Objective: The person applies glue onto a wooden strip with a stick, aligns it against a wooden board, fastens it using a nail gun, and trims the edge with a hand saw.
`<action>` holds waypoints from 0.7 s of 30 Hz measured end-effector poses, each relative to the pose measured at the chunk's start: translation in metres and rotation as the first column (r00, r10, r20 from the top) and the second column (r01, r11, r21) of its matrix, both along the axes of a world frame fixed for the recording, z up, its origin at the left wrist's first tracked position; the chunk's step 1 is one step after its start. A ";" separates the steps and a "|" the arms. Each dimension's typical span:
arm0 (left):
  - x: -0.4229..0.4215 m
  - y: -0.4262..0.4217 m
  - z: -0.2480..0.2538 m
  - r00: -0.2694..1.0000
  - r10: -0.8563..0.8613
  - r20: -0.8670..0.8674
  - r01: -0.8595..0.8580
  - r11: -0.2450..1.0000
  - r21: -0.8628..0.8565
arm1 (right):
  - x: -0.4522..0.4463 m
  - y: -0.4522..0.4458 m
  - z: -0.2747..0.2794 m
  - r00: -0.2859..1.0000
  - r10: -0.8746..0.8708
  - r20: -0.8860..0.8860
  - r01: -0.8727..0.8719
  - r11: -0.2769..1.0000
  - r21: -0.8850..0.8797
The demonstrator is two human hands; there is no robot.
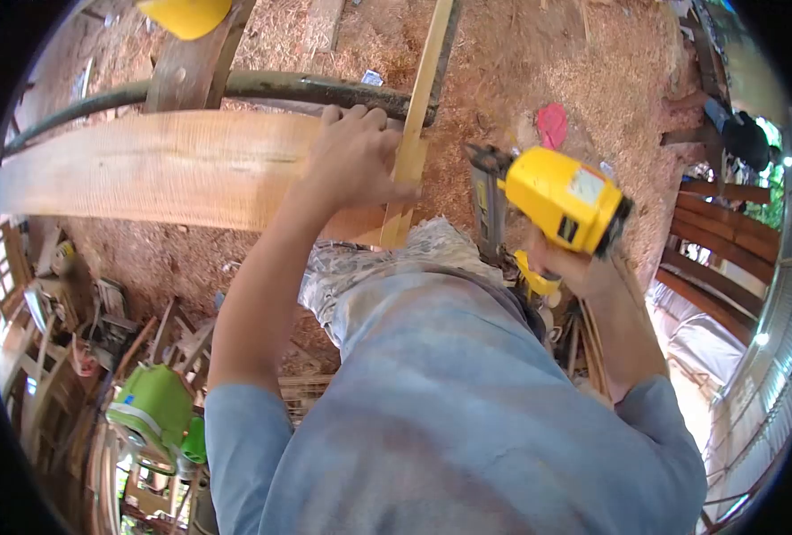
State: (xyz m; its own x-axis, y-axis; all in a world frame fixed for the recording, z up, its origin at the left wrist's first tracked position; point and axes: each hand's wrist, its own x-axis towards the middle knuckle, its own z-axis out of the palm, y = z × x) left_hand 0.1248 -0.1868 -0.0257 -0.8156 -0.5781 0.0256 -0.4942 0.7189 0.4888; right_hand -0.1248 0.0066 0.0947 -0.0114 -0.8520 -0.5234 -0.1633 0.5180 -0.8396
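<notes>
**A:** So how's the grip in the right hand (567, 260)?

**B:** Closed. The handle of a yellow nail gun (564, 198) is wrapped by the fingers, though most of them are hidden by the tool. It's held just off the right side of the body, with the nose angled up and to the left.

**A:** And the left hand (350, 165)?

**B:** It's laid over the right end of a wide wooden plank (164, 168). The fingers are bent by the far edge, and the thumb is stretched across a narrow wooden strip (424, 102). Whether the two are being properly pinched can't be told from this angle.

**A:** Where's the strip, then?

**B:** It's set crosswise at the plank's end, one end by the shorts (454, 245), the other run out past the top of the view. It isn't touched by the nail gun; a gap is left between them.

**A:** Anything further out?

**B:** A dark curved bar (298, 86) is seen just beyond the plank, crossed by a brown timber (185, 82). The ground (512, 53) is littered with shavings, and a pink scrap (552, 125) is dropped there past the nail gun. Some reddish boards (717, 236) are seen off to the right, and something green (153, 406) is spotted at lower left.
</notes>
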 end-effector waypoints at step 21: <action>-0.012 -0.007 0.013 0.976 0.173 0.132 -0.185 0.979 0.086 | -0.001 -0.085 -0.012 0.992 -0.047 0.114 -0.011 0.886 0.464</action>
